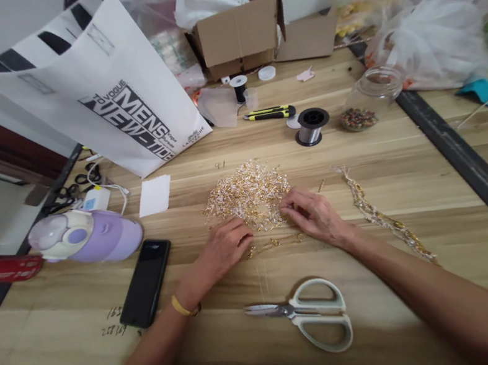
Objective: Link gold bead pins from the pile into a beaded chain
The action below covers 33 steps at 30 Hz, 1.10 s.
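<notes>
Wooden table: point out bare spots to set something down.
Bare wood lies right of the gold-and-clear strands, up to the black strip, and left of the phone, below the purple bottle. It's crowded around the cardboard box and at the pile by the left hand and right hand.

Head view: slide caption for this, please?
Left hand and right hand at a gold-and-clear pile of small pieces, white-handled metal scissors nearby.

There are two spools (310,135) (240,92), one phone (146,283) and one jewellery heap (248,191).

Loose heap of small gold-and-clear pieces (248,191) on the wooden tabletop (225,343)
</notes>
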Motion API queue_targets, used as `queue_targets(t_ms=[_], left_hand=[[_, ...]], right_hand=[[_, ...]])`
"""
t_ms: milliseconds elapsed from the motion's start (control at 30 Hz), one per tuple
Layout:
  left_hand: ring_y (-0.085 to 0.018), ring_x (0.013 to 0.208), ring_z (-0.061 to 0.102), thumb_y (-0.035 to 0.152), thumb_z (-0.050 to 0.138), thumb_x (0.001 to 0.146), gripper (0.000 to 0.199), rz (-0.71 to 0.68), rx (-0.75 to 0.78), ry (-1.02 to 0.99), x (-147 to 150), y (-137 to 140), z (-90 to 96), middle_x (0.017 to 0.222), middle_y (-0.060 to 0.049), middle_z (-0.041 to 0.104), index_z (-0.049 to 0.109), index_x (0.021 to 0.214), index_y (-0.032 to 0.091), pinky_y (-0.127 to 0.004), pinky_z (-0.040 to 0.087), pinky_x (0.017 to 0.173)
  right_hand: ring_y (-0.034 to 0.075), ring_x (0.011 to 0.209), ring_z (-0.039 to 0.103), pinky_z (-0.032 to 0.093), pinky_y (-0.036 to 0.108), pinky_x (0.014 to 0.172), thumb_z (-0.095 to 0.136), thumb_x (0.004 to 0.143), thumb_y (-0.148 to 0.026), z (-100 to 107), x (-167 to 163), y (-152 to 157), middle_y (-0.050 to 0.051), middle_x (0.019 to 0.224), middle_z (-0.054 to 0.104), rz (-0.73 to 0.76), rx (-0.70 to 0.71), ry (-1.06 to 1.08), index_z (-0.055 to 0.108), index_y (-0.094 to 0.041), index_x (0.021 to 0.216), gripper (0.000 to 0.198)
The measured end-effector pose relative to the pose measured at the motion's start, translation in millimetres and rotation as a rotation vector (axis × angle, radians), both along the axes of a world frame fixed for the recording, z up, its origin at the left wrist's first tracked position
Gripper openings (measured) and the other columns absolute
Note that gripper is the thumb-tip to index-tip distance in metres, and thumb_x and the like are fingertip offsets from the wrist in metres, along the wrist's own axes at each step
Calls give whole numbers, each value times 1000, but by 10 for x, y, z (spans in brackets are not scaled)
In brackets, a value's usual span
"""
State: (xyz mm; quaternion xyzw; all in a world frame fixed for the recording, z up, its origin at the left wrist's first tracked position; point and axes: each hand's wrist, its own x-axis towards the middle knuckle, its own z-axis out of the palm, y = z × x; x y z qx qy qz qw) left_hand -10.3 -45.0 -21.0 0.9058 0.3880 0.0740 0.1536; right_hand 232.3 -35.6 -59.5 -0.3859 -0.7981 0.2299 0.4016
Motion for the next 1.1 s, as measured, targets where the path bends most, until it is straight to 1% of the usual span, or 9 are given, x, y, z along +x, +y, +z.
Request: queue_targets(t_ms=[133, 200, 300, 367, 467, 633, 867, 1000, 1100], left_hand=[[-19, 81, 57, 20, 50, 91, 19, 2, 35, 48, 92, 106, 78, 82, -6, 63, 64, 80, 14, -32, 44, 77], [-18, 80, 57, 19, 52, 90, 17, 24, 15, -7, 84, 159, 137, 81, -5, 65, 65, 80, 15, -31, 44, 76], [-17, 80, 59, 18, 54, 89, 13, 113, 11, -118, -1, 220, 180, 83, -4, 67, 66, 84, 16, -30, 45, 76], [-18, 82, 60, 16, 54, 88, 13, 137, 21, -122, -65, 238, 182, 85, -4, 67, 66, 83, 16, -31, 44, 78], [-18, 81, 58, 17, 53, 89, 15, 117, -7, -66, -102, 227, 185, 83, -4, 66, 65, 81, 15, -31, 43, 77], [-19, 81, 56, 18, 52, 90, 17, 70, -59, 8, -40, 182, 194, 81, -5, 63, 64, 77, 14, -31, 42, 76], [-19, 83, 54, 17, 50, 91, 18, 39, 8, 31, -17, 166, 120, 83, -5, 61, 63, 78, 15, -33, 43, 79], [-19, 82, 54, 16, 48, 91, 20, 42, 9, 64, 5, 167, 130, 82, -5, 61, 62, 77, 14, -34, 43, 79], [-19, 82, 55, 16, 48, 91, 20, 64, 5, 33, 14, 173, 149, 81, -5, 61, 62, 76, 15, -33, 43, 79]], right_hand=[[16, 73, 56, 45, 28, 65, 48, 92, -19, -11, 3, 2, 6, 81, 60, -1, -4, -5, 57, -18, 89, 9], [17, 74, 57, 45, 28, 66, 48, 92, -19, -18, 5, 6, 6, 81, 61, -2, 1, -7, 57, -18, 89, 9], [16, 73, 56, 46, 29, 67, 48, 92, -18, -23, 5, 10, 5, 81, 61, -2, 9, -8, 57, -18, 90, 9], [16, 74, 56, 46, 29, 67, 48, 92, -19, -22, 5, 11, 5, 81, 61, -3, 9, -8, 57, -19, 90, 9], [17, 74, 57, 46, 30, 67, 47, 93, -20, -15, 3, 8, 6, 81, 61, -5, 5, -9, 57, -19, 90, 10], [17, 73, 57, 46, 30, 66, 47, 93, -21, 0, 1, 2, 6, 80, 60, -10, -8, -16, 57, -19, 88, 11], [17, 73, 57, 46, 29, 66, 47, 93, -22, -5, 4, 5, 6, 80, 61, -8, -15, -19, 58, -19, 89, 12], [17, 73, 57, 46, 29, 66, 47, 93, -21, -9, 6, 8, 6, 81, 61, -5, -12, -16, 57, -19, 89, 11], [17, 73, 57, 46, 29, 66, 47, 93, -21, -15, 9, 9, 6, 81, 61, 4, -4, -2, 57, -19, 90, 10]])
